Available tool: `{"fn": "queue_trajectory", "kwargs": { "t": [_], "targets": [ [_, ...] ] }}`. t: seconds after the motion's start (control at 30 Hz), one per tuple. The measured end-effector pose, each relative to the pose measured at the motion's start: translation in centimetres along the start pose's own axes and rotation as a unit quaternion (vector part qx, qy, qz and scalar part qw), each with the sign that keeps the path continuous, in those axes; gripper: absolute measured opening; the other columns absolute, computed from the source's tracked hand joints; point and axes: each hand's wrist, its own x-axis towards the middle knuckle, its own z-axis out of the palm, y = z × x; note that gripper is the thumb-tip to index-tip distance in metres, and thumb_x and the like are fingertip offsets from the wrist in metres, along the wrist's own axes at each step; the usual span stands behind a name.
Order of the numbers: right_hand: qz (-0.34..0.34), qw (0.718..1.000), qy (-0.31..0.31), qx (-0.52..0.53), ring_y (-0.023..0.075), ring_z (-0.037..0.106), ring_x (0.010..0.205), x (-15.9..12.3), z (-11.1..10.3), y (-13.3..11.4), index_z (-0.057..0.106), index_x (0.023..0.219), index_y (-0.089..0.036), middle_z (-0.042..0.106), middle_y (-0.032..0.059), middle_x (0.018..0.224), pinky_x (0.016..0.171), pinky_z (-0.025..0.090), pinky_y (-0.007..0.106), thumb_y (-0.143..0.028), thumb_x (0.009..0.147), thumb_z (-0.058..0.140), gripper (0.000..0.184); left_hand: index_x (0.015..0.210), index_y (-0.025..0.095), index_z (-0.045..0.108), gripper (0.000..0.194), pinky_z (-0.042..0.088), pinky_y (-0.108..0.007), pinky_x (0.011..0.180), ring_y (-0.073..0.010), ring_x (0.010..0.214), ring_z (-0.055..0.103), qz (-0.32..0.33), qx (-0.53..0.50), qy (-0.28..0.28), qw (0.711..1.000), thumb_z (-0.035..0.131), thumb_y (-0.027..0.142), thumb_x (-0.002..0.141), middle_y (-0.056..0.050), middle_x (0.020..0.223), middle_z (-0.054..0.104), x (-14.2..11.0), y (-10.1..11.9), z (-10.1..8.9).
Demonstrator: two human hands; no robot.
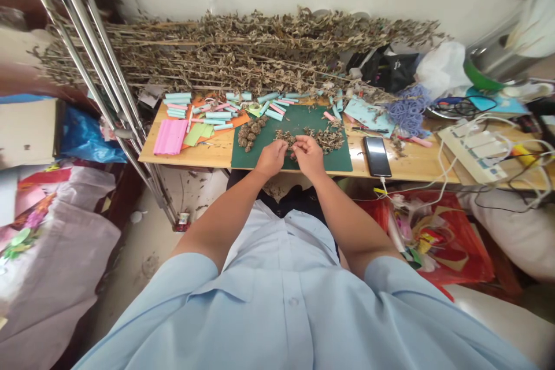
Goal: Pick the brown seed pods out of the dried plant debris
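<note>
Picking over dried leaves, apparently, the left hand and right hand pinch bits near frame centre. The next move likely calls for delicacy.

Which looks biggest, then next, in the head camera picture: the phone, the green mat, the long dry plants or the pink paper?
1. Long dry plants
2. Green mat
3. Phone and pink paper: too alike to rank
</note>
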Motion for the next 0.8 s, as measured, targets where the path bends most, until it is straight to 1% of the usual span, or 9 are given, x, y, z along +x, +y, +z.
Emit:
{"fn": "queue_trajectory", "kwargs": {
  "t": [0.13,0.23,0.3,0.4,0.47,0.53,0.6,0.8],
  "targets": [
    [0.001,1.000,0.007,-0.005,0.0141,0.065,0.062,0.2,-0.3,0.4,0.059,0.115,-0.020,0.071,0.0033,0.091,0.060,0.057,0.030,-0.034,0.082,0.067,0.037,0.089,0.018,0.063,0.024,0.044,-0.027,0.076,-0.0151,0.077,0.061,-0.002,-0.010,0.001,1.000,0.046,0.029,0.103,-0.003,0.081,0.067,0.0,0.0,0.0],
    [-0.011,0.999,0.018,-0.032,0.0141,0.064,0.061,0.5,-0.5,1.0,0.061,0.112,-0.019,0.071,0.0036,0.089,0.062,0.058,0.032,-0.036,0.083,0.066,0.034,0.087,0.018,0.062,0.025,0.044,-0.027,0.076,-0.0149,0.076,0.061,-0.006,-0.018,0.003,1.000,0.047,0.029,0.103,-0.002,0.079,0.067,0.1,-0.1,0.0],
    [-0.027,0.997,0.021,-0.064,0.0151,0.064,0.064,0.7,-0.6,1.3,0.063,0.109,-0.019,0.071,0.0038,0.088,0.063,0.059,0.032,-0.037,0.084,0.066,0.031,0.084,0.018,0.062,0.026,0.044,-0.027,0.076,-0.0149,0.077,0.061,-0.004,-0.022,0.003,1.000,0.047,0.028,0.103,-0.002,0.079,0.066,0.1,-0.1,0.0],
    [-0.048,0.994,0.030,-0.098,0.0162,0.066,0.068,0.6,-0.5,1.6,0.066,0.108,-0.020,0.072,0.0050,0.092,0.062,0.059,0.031,-0.038,0.085,0.066,0.030,0.084,0.018,0.061,0.027,0.045,-0.027,0.077,-0.0151,0.077,0.061,-0.001,-0.023,0.002,1.000,0.046,0.029,0.103,-0.002,0.079,0.066,0.1,0.0,-0.1],
    [-0.061,0.993,0.033,-0.093,0.0160,0.066,0.069,0.3,-0.3,1.6,0.065,0.113,-0.020,0.072,0.0061,0.097,0.061,0.060,0.031,-0.039,0.087,0.064,0.032,0.083,0.018,0.061,0.028,0.045,-0.028,0.076,-0.0152,0.076,0.060,0.000,-0.022,0.003,1.000,0.046,0.029,0.104,-0.002,0.079,0.066,0.0,0.0,-0.1],
    [-0.084,0.992,0.022,-0.086,0.0161,0.067,0.070,0.0,-0.1,1.4,0.063,0.119,-0.021,0.073,0.0064,0.100,0.065,0.061,0.032,-0.037,0.088,0.063,0.035,0.081,0.019,0.060,0.029,0.045,-0.028,0.076,-0.0153,0.076,0.059,0.005,-0.019,0.004,1.000,0.045,0.029,0.104,-0.003,0.078,0.065,0.0,0.0,-0.1],
    [-0.113,0.988,0.011,-0.103,0.0166,0.068,0.072,-0.3,0.1,1.3,0.061,0.123,-0.022,0.074,0.0059,0.102,0.071,0.062,0.034,-0.035,0.088,0.063,0.037,0.079,0.019,0.059,0.030,0.045,-0.028,0.075,-0.0154,0.075,0.058,0.008,-0.019,0.005,1.000,0.045,0.029,0.104,-0.003,0.078,0.064,0.0,0.0,-0.1],
    [-0.190,0.962,0.026,-0.194,0.0193,0.071,0.078,-0.9,0.2,0.6,0.060,0.127,-0.023,0.076,0.0060,0.101,0.083,0.061,0.039,-0.031,0.092,0.059,0.036,0.080,0.019,0.060,0.032,0.044,-0.028,0.074,-0.0154,0.075,0.058,0.007,-0.020,0.001,1.000,0.045,0.033,0.104,-0.003,0.078,0.064,0.1,-0.2,0.1]
  ]
}}
